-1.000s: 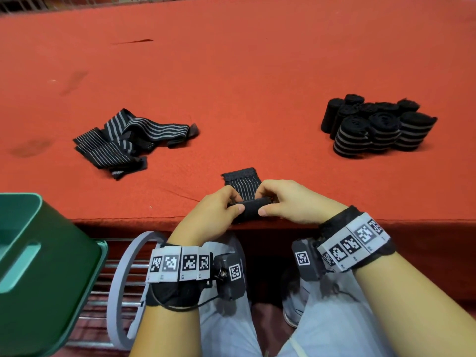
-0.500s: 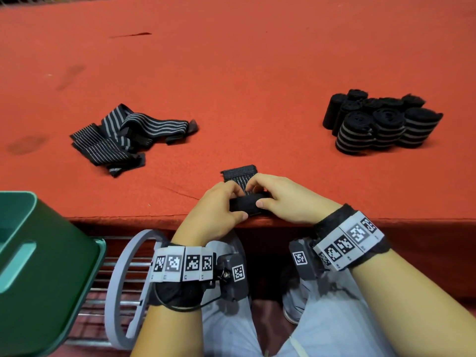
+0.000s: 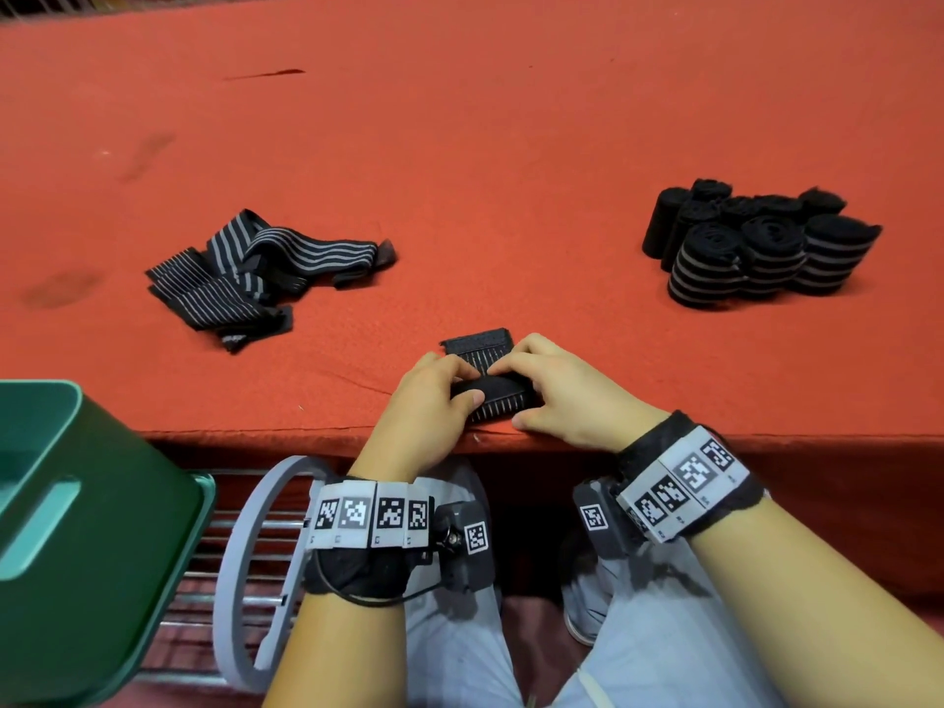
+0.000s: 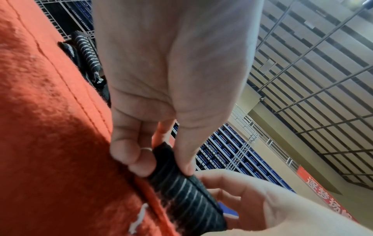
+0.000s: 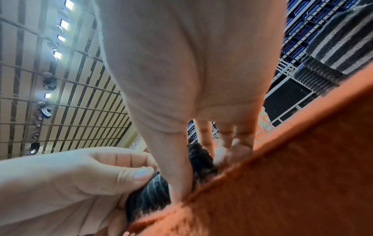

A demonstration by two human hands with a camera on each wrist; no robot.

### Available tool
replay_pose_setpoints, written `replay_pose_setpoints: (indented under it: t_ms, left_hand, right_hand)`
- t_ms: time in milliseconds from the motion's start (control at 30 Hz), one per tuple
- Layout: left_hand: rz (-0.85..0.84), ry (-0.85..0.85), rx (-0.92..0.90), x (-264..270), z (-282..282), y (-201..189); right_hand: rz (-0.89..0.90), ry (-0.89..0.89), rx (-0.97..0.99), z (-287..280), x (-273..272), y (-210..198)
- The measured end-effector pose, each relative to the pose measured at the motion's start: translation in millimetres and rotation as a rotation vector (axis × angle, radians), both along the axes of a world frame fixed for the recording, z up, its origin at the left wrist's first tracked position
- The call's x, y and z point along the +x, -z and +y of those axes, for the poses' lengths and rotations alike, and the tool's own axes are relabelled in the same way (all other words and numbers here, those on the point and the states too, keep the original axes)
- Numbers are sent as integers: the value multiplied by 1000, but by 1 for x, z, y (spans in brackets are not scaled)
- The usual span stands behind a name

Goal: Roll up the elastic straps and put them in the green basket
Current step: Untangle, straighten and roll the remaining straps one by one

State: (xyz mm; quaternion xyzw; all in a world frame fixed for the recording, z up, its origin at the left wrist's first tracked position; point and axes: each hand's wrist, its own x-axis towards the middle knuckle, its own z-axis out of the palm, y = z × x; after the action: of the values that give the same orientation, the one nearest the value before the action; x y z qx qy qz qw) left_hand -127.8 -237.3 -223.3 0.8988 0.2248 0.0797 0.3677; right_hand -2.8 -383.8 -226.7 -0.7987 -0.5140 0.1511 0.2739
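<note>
Head view: strap roll [image 3: 494,398] pinched between left hand [image 3: 426,401] and right hand [image 3: 567,396] (tail ahead) — table edge.

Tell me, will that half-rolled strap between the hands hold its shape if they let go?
Probably not. The half-rolled strap is soft elastic fabric, pinched by the left hand and right hand; its loose tail lies flat, so it would likely spring open. Being round, it might also roll.

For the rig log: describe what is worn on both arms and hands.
Bare forearms, no sleeves. Each wrist has a black band carrying a row of white tiles printed with black square codes, plus a small black camera bearing its own code. A thin black cable loops under the left wrist.
</note>
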Motion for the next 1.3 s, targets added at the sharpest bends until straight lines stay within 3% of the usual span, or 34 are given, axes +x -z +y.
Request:
replay_pose_setpoints:
  t_ms: [167,333,567,767,1300]
  left_hand:
    - [-59,13,130,-4,-3,-4]
    - [19,54,167,-8,-1,-7]
    - [66,164,86,-10,2,-12]
    - [72,134,3,-5,4,-7]
    - [65,88,-94,-2,10,-8]
  right_hand:
    - [-30,74,-3,8,-1,3]
    - [-26,70,-18,3,-2,-2]
    - [63,33,-134,-7,3,-8]
    - [50,35,-58,-3,4,-7]
    - [65,58,-81,-2,0,-15]
